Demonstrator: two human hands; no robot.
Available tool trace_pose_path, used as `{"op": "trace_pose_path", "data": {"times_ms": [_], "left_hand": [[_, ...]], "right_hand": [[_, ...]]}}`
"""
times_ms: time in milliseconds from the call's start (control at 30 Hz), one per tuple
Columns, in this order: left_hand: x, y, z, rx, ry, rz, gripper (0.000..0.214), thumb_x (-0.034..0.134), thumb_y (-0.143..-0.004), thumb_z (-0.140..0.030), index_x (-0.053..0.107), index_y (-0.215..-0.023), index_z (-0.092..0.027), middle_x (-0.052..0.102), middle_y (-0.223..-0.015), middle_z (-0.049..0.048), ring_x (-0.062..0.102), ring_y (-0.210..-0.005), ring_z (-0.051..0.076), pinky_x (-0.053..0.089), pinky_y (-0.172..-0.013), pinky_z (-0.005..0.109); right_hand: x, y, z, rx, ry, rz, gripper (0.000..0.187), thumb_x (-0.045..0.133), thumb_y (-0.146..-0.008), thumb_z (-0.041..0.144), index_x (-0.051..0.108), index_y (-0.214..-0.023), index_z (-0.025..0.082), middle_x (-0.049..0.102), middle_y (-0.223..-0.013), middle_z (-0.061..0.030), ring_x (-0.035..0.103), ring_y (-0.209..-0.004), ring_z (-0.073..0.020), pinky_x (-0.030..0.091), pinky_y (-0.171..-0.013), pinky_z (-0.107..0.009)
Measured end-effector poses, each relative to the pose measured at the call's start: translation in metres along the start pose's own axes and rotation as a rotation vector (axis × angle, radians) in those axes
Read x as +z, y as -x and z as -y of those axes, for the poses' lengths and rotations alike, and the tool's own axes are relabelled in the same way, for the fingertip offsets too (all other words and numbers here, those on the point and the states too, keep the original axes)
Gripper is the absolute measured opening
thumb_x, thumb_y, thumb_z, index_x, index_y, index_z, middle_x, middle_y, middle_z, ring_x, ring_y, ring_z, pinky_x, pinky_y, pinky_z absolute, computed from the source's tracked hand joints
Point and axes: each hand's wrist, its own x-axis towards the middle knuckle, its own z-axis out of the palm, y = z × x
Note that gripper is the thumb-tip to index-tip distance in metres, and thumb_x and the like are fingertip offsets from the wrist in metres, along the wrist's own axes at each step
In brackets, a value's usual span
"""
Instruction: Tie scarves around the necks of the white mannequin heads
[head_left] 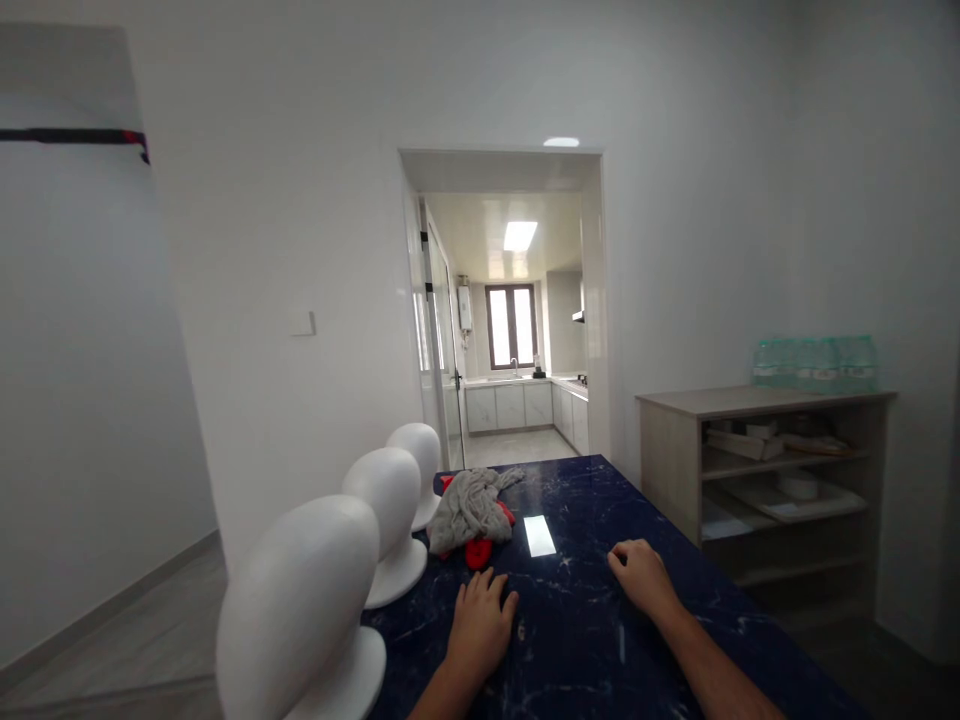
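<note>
Over on the left edge of the dark blue marbled table [585, 640], three white mannequin heads stand in a row running away from the camera. The nearest head [300, 610] is big in the frame, the middle head [390, 520] is just behind it, and the far head [418, 470] is at the back. Right beside that far pair lies a crumpled grey cloth [469, 508], heaped on the tabletop with a red piece [478, 552] poking out from under its near edge. And there's the left hand [480, 625], palm down on the table, fingers loosely spread, gripping nothing, with its fingertips just short of that red piece and not quite touching it. Straight ahead past the table's far end, a doorway [517, 330] opens onto a bright kitchen with white cabinets and a window. Moving right, the right hand [641, 578] also lies flat on the marble, fingers relaxed and empty. It sits well apart from the left hand, with bare tabletop between them. Further right, against the wall, stands a wooden shelf unit [765, 480] with papers and trays on its shelves. A shrink-wrapped pack of bottles [814, 362] sits on top of it.
</note>
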Motion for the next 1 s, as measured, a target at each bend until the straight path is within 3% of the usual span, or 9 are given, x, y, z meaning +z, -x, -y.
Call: {"op": "trace_pose_path", "data": {"times_ms": [300,767,900,1000], "left_hand": [[0.003,0.000,0.002,-0.003,0.005,-0.007,0.056,0.038,-0.104,-0.048,0.065,-0.147,-0.023,0.055,-0.162,0.0111,0.044,-0.155,0.032,0.028,-0.131,0.055],[0.004,0.000,0.003,0.006,-0.022,-0.004,0.059,0.036,-0.104,-0.049,0.064,-0.148,-0.022,0.055,-0.162,0.0116,0.044,-0.155,0.031,0.028,-0.131,0.053],[-0.007,-0.002,-0.001,0.002,-0.020,0.022,0.059,0.035,-0.104,-0.049,0.063,-0.149,-0.022,0.054,-0.163,0.0121,0.043,-0.156,0.031,0.026,-0.132,0.053],[-0.022,0.008,-0.010,-0.001,0.006,0.109,0.064,0.042,-0.102,-0.048,0.053,-0.158,-0.019,0.040,-0.172,0.0136,0.036,-0.160,0.033,0.028,-0.132,0.053]], "right_hand": [[-0.005,0.000,-0.001,0.037,-0.014,0.012,0.032,0.052,-0.099,0.033,0.080,-0.087,0.025,0.080,-0.097,-0.0061,0.069,-0.101,-0.0239,0.044,-0.087,-0.031],[-0.007,-0.001,0.001,0.075,-0.025,0.019,0.029,0.055,-0.099,0.031,0.080,-0.087,0.024,0.080,-0.098,-0.0066,0.068,-0.103,-0.0240,0.044,-0.090,-0.030],[-0.006,-0.001,0.000,0.080,-0.022,0.013,0.028,0.055,-0.099,0.031,0.079,-0.087,0.023,0.080,-0.097,-0.0068,0.068,-0.103,-0.0238,0.044,-0.089,-0.030],[-0.006,-0.001,0.000,0.083,-0.021,0.007,0.029,0.054,-0.099,0.030,0.079,-0.087,0.023,0.080,-0.096,-0.0066,0.068,-0.104,-0.0238,0.044,-0.088,-0.030]]}}
